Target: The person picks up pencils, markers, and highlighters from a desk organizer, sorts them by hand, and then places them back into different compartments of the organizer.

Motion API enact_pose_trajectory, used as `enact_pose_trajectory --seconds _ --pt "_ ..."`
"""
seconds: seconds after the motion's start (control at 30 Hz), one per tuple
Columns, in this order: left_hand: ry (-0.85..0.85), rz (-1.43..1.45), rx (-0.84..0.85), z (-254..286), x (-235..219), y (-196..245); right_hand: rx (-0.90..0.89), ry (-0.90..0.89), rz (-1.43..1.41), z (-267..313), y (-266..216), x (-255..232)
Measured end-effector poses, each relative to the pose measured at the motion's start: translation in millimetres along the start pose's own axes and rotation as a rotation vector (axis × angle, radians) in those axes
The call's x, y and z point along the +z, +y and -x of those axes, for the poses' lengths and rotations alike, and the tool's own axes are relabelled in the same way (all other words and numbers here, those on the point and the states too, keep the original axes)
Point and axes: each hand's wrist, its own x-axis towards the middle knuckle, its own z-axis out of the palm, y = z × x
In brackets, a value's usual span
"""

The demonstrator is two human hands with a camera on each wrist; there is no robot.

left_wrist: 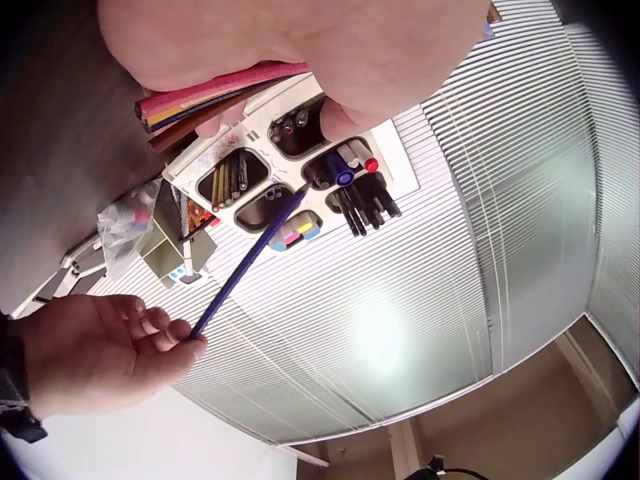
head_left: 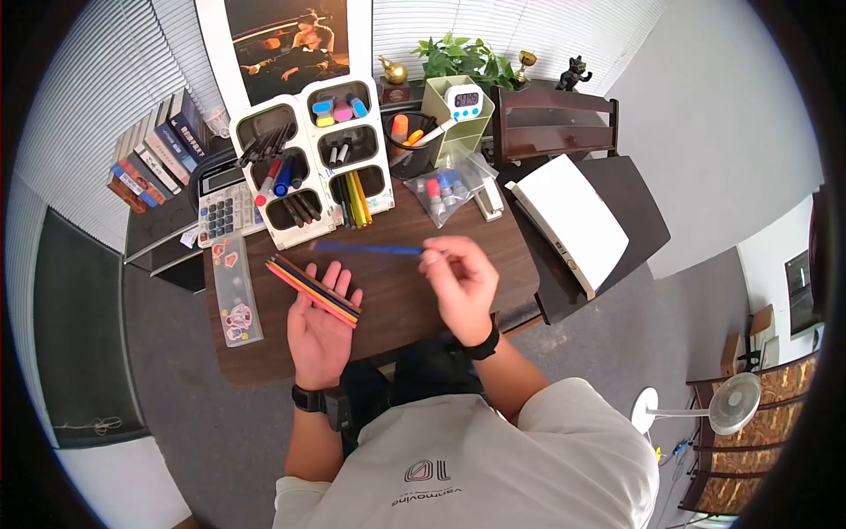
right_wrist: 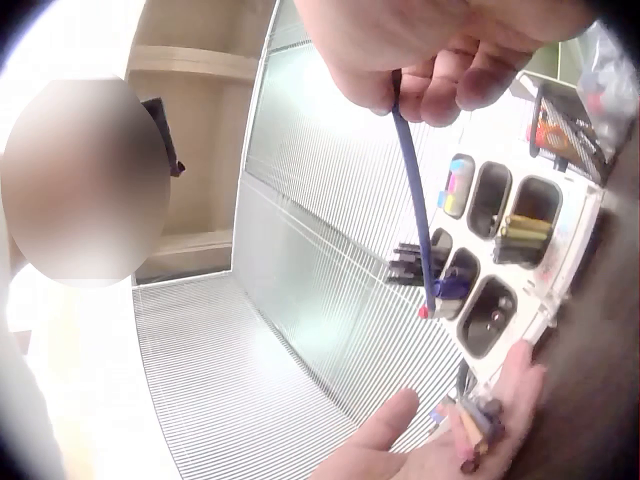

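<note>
My left hand (head_left: 322, 344) is palm up above the desk's front part, its fingers extended. Across that palm and fingers lies a small bundle of colored pencils (head_left: 308, 289), with brown, dark, yellow and pink-red barrels. The right hand (head_left: 465, 286) pinches a blue colored pencil (left_wrist: 250, 262) at one end between thumb and fingers. This pencil points left, toward the space above the left hand, and looks blurred in the head view. Behind both hands stands a white desk organizer (head_left: 307, 137) with pens, markers and, in its lower right compartment, yellow and green pencils (head_left: 359, 198).
A clear pencil case (head_left: 236, 291) with stickers lies at the desk's left side, near a calculator (head_left: 227, 214). Toward the back right are a black mesh pen cup (head_left: 410, 163), a plastic bag (head_left: 448, 189) with bottles and a stapler (head_left: 487, 201). A white box (head_left: 573, 225) rests farther right.
</note>
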Motion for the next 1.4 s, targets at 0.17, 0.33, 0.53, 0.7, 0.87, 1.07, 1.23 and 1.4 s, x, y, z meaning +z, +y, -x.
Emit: enact_pose_trajectory --seconds 0.17,0.33,0.53,0.7,0.87,1.07,1.23,1.4 --pt "-0.004 0.01 0.005 0.1 0.0 -0.1 -0.008 0.122 0.061 -16.1 7.9 -6.2" --pt "-0.016 -0.001 0.01 -0.5 -2.6 -0.7 0.025 -0.017 0.289 -22.0 14.2 12.7" --pt "-0.011 0.006 0.008 -0.1 -0.8 0.4 0.061 -0.123 0.301 -28.5 25.8 30.6" --pt "0.003 0.014 0.006 0.8 0.8 0.8 0.115 -0.164 0.309 -32.1 25.4 38.9" --pt "0.002 0.011 0.008 0.8 1.4 0.5 0.053 -0.201 0.35 -32.5 30.1 34.7" --pt "0.002 -0.01 0.023 -0.6 2.3 0.1 0.048 -0.121 0.255 -12.6 14.5 27.7" --pt "-0.017 -0.001 0.028 -1.1 2.4 -2.3 0.096 -0.585 0.428 12.6 -10.1 23.4" --pt "-0.019 -0.039 0.03 -0.8 1.8 -0.9 0.001 -0.606 0.539 24.9 -0.6 29.4"
